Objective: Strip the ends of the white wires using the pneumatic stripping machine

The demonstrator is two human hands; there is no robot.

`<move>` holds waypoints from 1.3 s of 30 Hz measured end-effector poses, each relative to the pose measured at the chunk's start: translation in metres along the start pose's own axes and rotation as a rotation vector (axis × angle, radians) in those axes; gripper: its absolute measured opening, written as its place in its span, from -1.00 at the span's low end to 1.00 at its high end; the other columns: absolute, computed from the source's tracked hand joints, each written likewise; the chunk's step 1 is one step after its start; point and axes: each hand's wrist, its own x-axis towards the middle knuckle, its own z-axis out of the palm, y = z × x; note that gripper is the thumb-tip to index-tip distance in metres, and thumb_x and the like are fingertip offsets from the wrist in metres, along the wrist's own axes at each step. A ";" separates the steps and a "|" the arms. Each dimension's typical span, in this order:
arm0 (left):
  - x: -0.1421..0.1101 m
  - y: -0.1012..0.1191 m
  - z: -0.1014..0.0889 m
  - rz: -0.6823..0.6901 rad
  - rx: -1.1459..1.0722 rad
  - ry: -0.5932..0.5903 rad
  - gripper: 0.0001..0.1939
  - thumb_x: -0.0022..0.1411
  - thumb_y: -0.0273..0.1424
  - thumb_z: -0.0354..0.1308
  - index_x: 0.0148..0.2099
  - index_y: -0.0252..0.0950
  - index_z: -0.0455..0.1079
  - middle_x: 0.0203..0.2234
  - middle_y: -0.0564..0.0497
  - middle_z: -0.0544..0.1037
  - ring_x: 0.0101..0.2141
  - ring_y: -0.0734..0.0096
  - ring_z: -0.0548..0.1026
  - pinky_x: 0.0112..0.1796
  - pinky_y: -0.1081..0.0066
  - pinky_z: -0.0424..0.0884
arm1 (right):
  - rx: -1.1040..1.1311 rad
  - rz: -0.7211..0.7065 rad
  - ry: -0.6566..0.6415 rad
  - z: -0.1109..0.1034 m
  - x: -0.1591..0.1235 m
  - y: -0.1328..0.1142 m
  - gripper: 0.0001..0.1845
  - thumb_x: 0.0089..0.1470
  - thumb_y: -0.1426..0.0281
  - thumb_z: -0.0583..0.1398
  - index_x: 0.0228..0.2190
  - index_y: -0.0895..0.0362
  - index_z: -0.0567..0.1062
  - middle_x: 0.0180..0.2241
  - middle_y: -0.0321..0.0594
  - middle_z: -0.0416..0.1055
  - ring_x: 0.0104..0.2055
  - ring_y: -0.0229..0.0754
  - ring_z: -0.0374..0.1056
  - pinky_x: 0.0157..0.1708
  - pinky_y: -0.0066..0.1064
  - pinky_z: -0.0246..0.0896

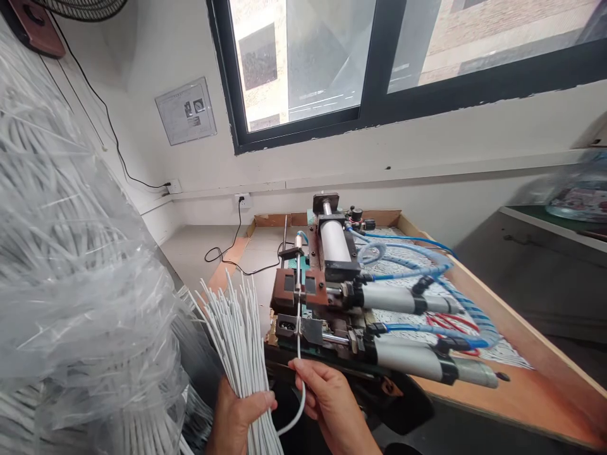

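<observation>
Bottom centre, the right grip (pixel 332 398) pinches one white cable (pixel 299 346) that runs up into the machine (pixel 384 298); beside it, the left grip (pixel 239 411) wraps round a cable bundle (pixel 241 354). The table (pixel 512 398) spreads lower right, a window (pixel 327 57) above. I can't make out the cable's tip; the frame's bottom cuts off the bundle.

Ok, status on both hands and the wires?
Left hand gripping white wire bundle. Right hand pinching single wire, reaching into machine. Blue hoses apart from that wire.
</observation>
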 end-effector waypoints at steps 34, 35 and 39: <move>0.005 0.027 0.025 0.088 -0.105 -0.168 -0.92 -0.20 -0.53 0.22 -0.52 -0.38 0.38 -0.73 0.04 0.48 -0.64 0.40 0.42 -0.56 0.41 0.33 | 0.305 -0.011 0.169 0.007 0.001 -0.002 -0.77 -0.36 0.34 0.34 -0.59 0.24 0.50 -0.65 -0.27 0.39 -0.69 -0.41 0.10 -0.71 -0.56 0.00; 0.005 0.028 0.026 0.093 -0.106 -0.159 -0.91 -0.21 -0.54 0.23 -0.52 -0.38 0.38 -0.74 0.05 0.48 -0.65 0.42 0.41 -0.57 0.43 0.32 | 0.333 -0.002 0.175 0.008 0.003 -0.003 -0.77 -0.38 0.35 0.34 -0.59 0.23 0.50 -0.66 -0.28 0.38 -0.70 -0.41 0.09 -0.73 -0.56 -0.01; 0.006 0.032 0.031 0.101 -0.119 -0.126 -0.88 -0.22 -0.55 0.23 -0.50 -0.38 0.38 -0.74 0.09 0.47 -0.67 0.46 0.40 -0.58 0.46 0.31 | 0.442 0.045 0.163 0.010 0.006 -0.006 -0.79 -0.39 0.40 0.35 -0.59 0.24 0.49 -0.68 -0.31 0.35 -0.71 -0.44 0.07 -0.76 -0.60 -0.05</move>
